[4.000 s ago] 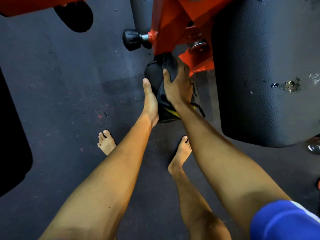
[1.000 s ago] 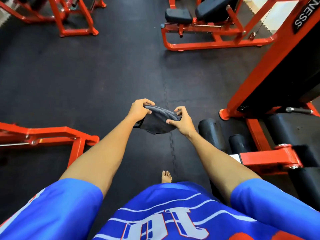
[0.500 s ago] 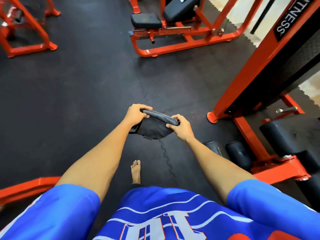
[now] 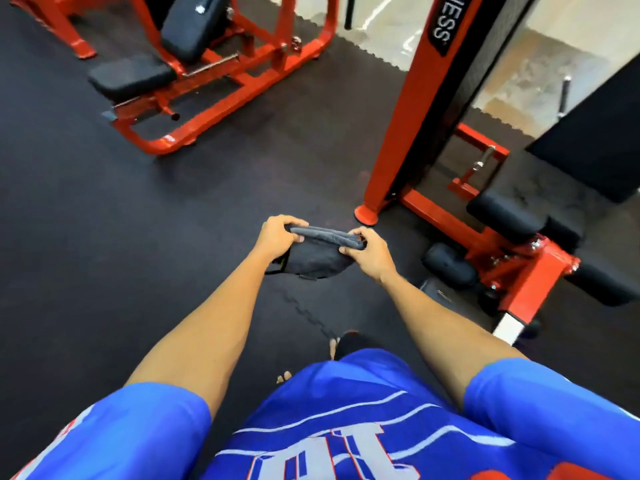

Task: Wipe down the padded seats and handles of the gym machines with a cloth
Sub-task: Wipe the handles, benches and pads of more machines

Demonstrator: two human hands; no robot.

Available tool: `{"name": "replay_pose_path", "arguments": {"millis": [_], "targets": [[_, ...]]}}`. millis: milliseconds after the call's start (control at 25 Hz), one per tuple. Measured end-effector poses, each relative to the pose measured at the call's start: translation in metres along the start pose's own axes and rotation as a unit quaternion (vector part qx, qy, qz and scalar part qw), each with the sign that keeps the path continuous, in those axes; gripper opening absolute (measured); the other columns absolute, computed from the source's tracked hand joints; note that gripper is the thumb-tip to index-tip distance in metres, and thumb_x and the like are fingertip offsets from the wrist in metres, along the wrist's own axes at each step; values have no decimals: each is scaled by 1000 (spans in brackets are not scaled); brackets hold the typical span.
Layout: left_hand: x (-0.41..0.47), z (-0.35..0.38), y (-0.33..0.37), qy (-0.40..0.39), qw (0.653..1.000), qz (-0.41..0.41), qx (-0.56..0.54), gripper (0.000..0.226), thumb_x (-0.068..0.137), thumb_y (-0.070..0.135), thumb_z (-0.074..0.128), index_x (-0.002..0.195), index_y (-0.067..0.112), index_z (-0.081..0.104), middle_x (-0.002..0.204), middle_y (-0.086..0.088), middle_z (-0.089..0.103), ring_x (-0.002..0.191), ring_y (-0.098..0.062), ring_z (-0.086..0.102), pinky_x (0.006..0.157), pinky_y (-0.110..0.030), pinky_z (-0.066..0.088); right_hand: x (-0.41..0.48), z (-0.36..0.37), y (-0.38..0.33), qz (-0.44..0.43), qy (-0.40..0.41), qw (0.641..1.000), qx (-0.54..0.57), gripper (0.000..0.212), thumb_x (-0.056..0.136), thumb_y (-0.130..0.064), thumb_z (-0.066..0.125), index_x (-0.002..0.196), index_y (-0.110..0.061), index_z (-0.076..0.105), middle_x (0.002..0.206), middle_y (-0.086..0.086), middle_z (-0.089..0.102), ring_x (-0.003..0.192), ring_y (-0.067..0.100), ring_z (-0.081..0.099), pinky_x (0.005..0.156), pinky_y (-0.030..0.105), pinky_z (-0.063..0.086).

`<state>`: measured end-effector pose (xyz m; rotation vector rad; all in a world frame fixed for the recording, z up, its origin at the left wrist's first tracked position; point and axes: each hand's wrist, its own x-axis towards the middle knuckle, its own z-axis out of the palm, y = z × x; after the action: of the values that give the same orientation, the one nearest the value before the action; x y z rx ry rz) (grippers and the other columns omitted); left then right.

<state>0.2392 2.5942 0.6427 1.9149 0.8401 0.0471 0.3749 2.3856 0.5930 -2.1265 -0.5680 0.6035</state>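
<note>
Dark grey cloth [image 4: 317, 261], folded, its top edge rolled into a thicker, lighter grey band pulled straight between both hands. Below the band the fabric sags in a darker, rounded pouch. A thin strap or tag dangles at its lower left corner, too small to read. Cloth is up in the air in front of the person, over the floor, apart from every machine. Left hand [image 4: 277, 235] grips the left end, fingers curled over the band. Right hand [image 4: 369, 254] grips the right end, fingers curled round the rolled edge. Both bare forearms reach forward out of a blue jersey [image 4: 346, 427] with white lettering and stripes. Toes of a bare foot [image 4: 284, 377] peek out just past the jersey hem. Black rubber floor mat [image 4: 121, 254], interlocking seam visible under the arms. Right of the cloth: orange machine upright [image 4: 419, 109] with a black label, letters "NESS" readable, its base near the right hand. Low beside it, black roller pads [image 4: 448, 266] on an orange bracket [image 4: 530, 271]. Top left, well apart from the cloth: second orange frame [image 4: 249, 88] carrying a black padded seat [image 4: 133, 76] and a tilted black back pad [image 4: 192, 26]. Light tiled floor [image 4: 561, 64] beyond the mat edge, top right.
</note>
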Motion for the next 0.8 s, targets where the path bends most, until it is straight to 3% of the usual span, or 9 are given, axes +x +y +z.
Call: {"name": "replay_pose_path", "arguments": {"millis": [160,360,480,600,720,800], "targets": [[78,31,27,-99,993,37,55,30,79,-1,80,100,20,77,107,1,72,103,-14,62,93,-30,49,28,-23,23,71,86,993,46,32,78,-20,89,99,-29,67,108,0,66,102,18,64,95,37,51],[148,99,63,-249,958,53,132,41,80,-1,78,118,12,74,114,-3,73,105,-13,64,91,-24,47,49,-42,62,181,193,959,103,32,79,-20,87,98,-34,65,112,-2,65,106,17,65,96,36,52],[176,133,97,-322,925,91,180,27,80,3,75,104,15,80,97,2,75,91,-12,67,80,-26,50,50,-54,79,237,237,934,127,30,81,-25,86,98,-37,63,114,-3,63,107,18,63,94,37,52],[192,159,124,-358,903,127,202,15,82,-2,72,94,8,74,87,2,69,78,-9,61,64,-15,46,49,-67,84,276,296,903,141,29,81,-30,85,100,-32,64,113,-2,62,104,19,62,90,40,52],[209,188,139,-414,864,176,224,27,81,-8,66,81,19,63,98,-3,68,91,-16,61,83,-29,50,46,-73,85,317,352,869,143,31,81,-29,85,102,-26,63,111,0,60,101,22,62,88,41,51],[217,216,147,-467,832,196,227,31,82,-10,61,80,21,58,109,-4,69,98,-17,61,91,-35,50,43,-75,86,352,411,824,168,32,82,-26,84,106,-22,62,112,1,59,101,23,62,87,40,52]]}}
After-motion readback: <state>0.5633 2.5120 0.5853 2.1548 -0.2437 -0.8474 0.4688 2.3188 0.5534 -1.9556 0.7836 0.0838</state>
